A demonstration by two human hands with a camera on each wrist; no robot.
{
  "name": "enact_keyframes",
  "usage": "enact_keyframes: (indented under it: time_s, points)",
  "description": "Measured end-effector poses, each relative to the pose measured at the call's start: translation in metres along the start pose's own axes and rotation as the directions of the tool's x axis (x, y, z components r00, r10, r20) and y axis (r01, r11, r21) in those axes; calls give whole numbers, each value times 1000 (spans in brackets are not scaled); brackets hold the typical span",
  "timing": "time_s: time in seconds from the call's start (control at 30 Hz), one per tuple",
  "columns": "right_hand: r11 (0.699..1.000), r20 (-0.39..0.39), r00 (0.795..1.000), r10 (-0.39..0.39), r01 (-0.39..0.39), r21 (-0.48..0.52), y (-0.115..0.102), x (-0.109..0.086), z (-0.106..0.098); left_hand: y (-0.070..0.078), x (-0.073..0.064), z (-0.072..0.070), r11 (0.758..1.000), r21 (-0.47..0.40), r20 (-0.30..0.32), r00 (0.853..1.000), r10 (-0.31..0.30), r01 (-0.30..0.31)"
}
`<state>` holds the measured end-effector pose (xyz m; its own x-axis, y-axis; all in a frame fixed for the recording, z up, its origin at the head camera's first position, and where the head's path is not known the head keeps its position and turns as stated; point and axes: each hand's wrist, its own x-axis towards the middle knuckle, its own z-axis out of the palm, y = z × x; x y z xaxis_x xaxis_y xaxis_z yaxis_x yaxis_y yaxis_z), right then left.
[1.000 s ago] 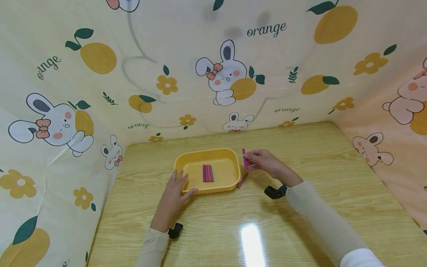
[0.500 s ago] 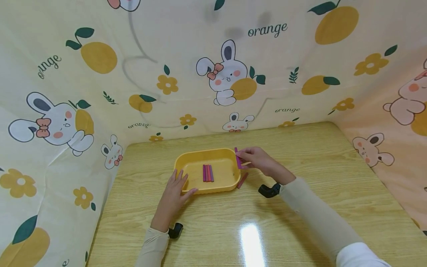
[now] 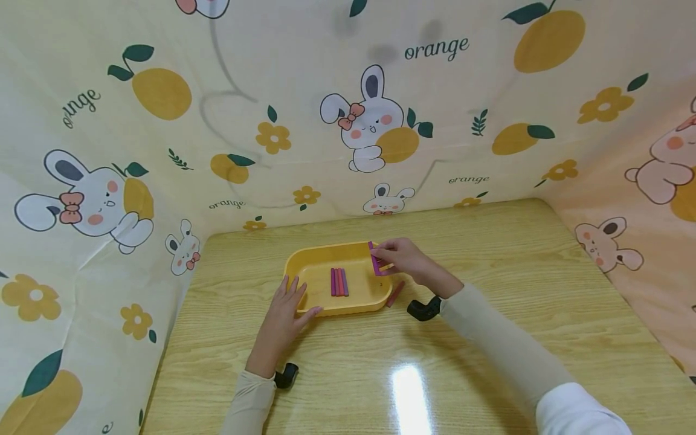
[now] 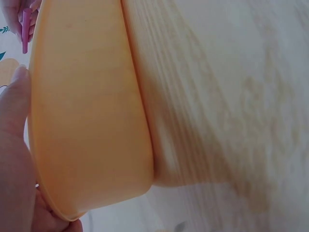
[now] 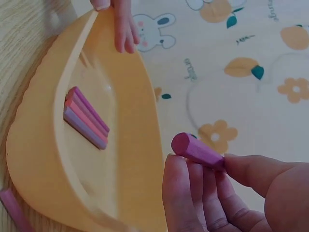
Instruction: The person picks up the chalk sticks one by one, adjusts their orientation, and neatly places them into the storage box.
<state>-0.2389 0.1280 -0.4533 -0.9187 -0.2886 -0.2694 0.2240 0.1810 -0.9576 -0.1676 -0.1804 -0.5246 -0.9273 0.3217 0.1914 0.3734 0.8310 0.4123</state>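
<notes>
My right hand [image 3: 403,257] pinches a purple crayon [image 5: 200,152] between thumb and fingertips, over the right end of a yellow tray [image 3: 342,311]. The crayon has flat sides and a flat end and stands close to upright in the head view. Inside the tray lies a row of several crayons [image 3: 339,282] in purple, red and violet, side by side. My left hand [image 3: 281,311] grips the tray's near left corner, fingers hooked over the rim and thumb along the near edge. Another reddish crayon [image 3: 396,294] lies on the table against the tray's right side.
The wooden table [image 3: 489,254] is bounded by a cloth backdrop [image 3: 304,78] printed with rabbits and oranges. A bright light reflection [image 3: 411,399] shows on the near tabletop. Black wrist-worn devices [image 3: 286,376] sit below both hands.
My right hand has moved left with the purple crayon, from beside the tray to over its right end. The left hand, tray and other crayons have stayed put.
</notes>
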Motion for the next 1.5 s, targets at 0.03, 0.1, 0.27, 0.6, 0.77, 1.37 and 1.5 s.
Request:
enact_keyframes:
  time_s: [0.03, 0.1, 0.27, 0.6, 0.77, 1.37, 1.5]
  points:
    - [1000, -3, 1000, 3, -3, 2, 1, 1, 2, 0, 0, 0, 1000, -1, -1, 1000, 0, 0]
    - [1000, -5, 1000, 6, -6, 2, 2, 5, 5, -1, 0, 1, 1000, -3, -3, 1000, -1, 1]
    - [1000, -1, 1000, 0, 0, -28, 4, 11, 14, -1, -1, 1, 1000, -7, -10, 1000, -1, 1]
    - [997, -21, 999, 44, -46, -64, 2, 23, 33, -1, -1, 0, 1000, 5, -6, 1000, -3, 3]
    - [994, -24, 999, 38, -40, -100, 4, 26, 41, -1, 0, 0, 1000, 8, -4, 1000, -6, 6]
    - [977, -91, 991, 99, -114, -182, 14, 38, 60, 1, 0, -2, 1000, 4, 18, 1000, -11, 11]
    - [972, -98, 989, 111, -128, -195, 16, 41, 63, 1, 1, -3, 1000, 10, 23, 1000, -11, 11]
